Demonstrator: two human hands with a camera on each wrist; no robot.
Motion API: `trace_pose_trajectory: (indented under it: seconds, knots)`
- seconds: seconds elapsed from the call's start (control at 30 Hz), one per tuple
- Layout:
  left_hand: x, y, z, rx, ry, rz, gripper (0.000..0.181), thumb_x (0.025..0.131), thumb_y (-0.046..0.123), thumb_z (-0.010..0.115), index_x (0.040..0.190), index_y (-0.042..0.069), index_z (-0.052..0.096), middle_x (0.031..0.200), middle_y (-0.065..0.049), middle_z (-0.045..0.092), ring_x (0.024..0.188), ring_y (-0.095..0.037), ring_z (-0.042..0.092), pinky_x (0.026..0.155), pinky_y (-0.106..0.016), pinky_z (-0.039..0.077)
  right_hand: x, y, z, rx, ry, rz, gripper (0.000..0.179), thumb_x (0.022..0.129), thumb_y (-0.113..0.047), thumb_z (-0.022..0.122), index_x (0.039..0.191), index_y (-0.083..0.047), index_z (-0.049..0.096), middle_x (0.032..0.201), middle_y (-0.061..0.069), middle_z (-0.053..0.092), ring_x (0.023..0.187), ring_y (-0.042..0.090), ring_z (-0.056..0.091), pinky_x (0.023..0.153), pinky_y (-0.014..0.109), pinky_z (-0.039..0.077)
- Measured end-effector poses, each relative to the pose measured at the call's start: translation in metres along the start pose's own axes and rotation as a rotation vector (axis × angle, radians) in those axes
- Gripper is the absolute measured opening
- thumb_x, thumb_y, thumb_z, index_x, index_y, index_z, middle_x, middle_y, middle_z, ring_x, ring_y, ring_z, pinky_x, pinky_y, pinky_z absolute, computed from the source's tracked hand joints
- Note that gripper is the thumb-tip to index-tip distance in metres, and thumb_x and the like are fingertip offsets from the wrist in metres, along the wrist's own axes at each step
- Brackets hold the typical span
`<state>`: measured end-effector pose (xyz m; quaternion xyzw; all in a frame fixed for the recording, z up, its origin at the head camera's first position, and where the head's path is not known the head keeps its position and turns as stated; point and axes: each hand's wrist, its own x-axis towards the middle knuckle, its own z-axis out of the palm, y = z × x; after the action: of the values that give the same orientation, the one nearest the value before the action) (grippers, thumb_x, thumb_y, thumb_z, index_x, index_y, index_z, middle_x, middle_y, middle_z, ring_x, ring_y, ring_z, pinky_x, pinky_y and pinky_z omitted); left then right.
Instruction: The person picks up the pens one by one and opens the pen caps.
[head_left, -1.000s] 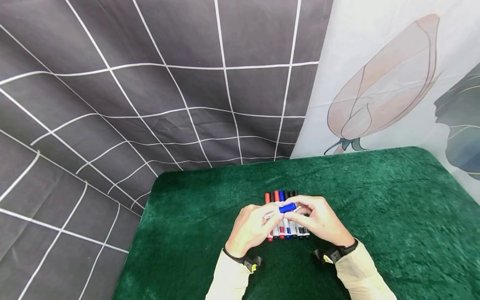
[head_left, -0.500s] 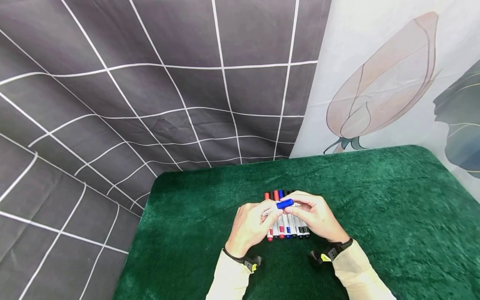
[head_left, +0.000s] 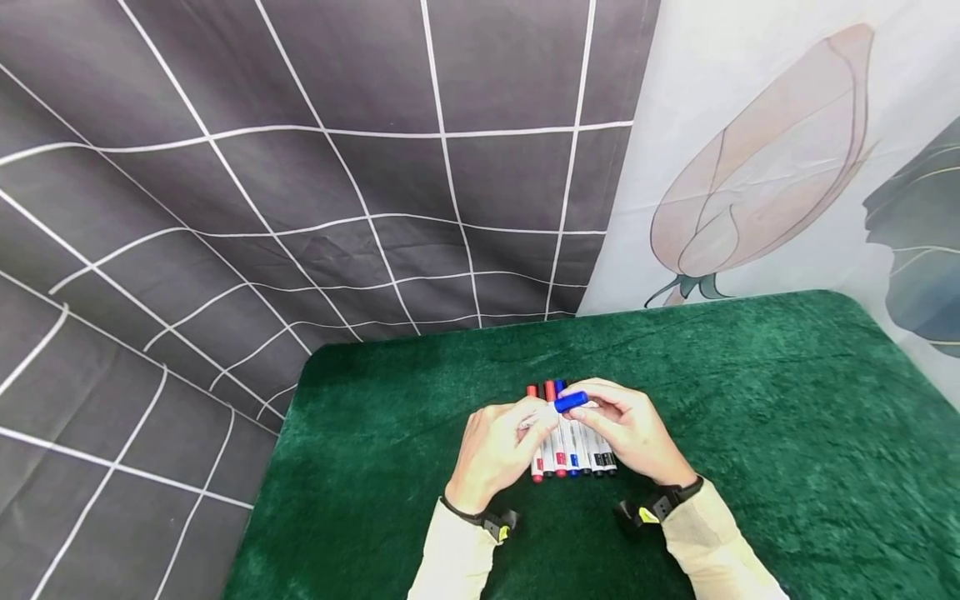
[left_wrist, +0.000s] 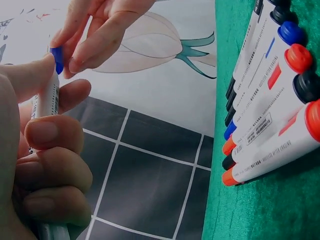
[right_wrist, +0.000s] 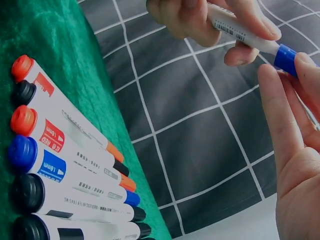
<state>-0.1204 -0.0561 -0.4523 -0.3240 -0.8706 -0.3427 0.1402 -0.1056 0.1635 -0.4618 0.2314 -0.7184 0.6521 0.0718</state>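
A whiteboard marker with a white barrel [right_wrist: 232, 29] and a blue cap [right_wrist: 286, 59] is held between both hands above the table. My left hand [head_left: 497, 450] grips the barrel, its fingers curled round it and the thumb lying along it in the left wrist view. My right hand [head_left: 637, 427] pinches the blue cap between thumb and fingers. A narrower white section shows between barrel and cap in the right wrist view; the tip is not visible. Below the hands lies a row of capped markers [left_wrist: 265, 135], red, black and blue, side by side and partly covered in the head view.
The markers rest on a table with a green plush cover [head_left: 405, 392]. Behind it hangs a dark grey cloth [head_left: 360, 167] with white grid lines. A white cloth with a printed flower bud [head_left: 757, 167] hangs at the right.
Both hands and the marker have risen slightly in the head view. The right hand keeps its pinch on the blue cap, and the row of markers lies as before.
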Motion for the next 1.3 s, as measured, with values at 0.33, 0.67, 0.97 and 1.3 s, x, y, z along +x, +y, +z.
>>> trace_pose_trajectory:
  seconds: [0.33,0.67,0.97,1.3]
  knots:
    - [-0.004,-0.009,-0.006,0.104,0.031,-0.079,0.023,0.093,0.044,0.068,0.104,0.024,0.073,0.062,0.013,0.041,0.055,-0.002,0.039,0.05,-0.02,0.031,-0.004,-0.004,-0.012,0.046,0.115,0.092,0.021,0.095,0.001,0.065,0.115,0.005,0.069,0.112,0.015,0.073,0.095,0.018,0.073,0.082,0.029,0.056]
    - [-0.007,-0.017,-0.012,0.147,0.098,-0.142,0.024,0.089,0.015,0.061,0.111,0.02,0.068,0.073,0.009,0.053,0.059,-0.008,0.046,0.053,-0.022,0.037,-0.007,-0.002,-0.017,0.079,0.183,0.059,0.02,0.093,0.007,0.064,0.113,0.013,0.065,0.107,0.004,0.075,0.095,0.015,0.073,0.08,0.029,0.056]
    - [-0.008,-0.022,-0.019,0.16,0.135,-0.196,0.026,0.089,0.009,0.057,0.113,0.013,0.066,0.094,-0.001,0.07,0.068,-0.016,0.055,0.06,-0.032,0.048,-0.005,-0.004,-0.024,0.091,0.252,0.005,0.022,0.092,0.014,0.06,0.114,0.017,0.063,0.104,0.002,0.074,0.09,0.011,0.073,0.08,0.024,0.055]
    - [-0.01,-0.033,-0.026,0.212,0.214,-0.249,0.029,0.088,0.005,0.057,0.115,0.011,0.067,0.102,-0.006,0.066,0.073,-0.027,0.063,0.061,-0.044,0.051,-0.009,-0.003,-0.048,-0.14,0.31,0.055,0.023,0.097,0.007,0.057,0.119,0.01,0.064,0.1,0.004,0.072,0.087,0.008,0.071,0.083,0.017,0.052]
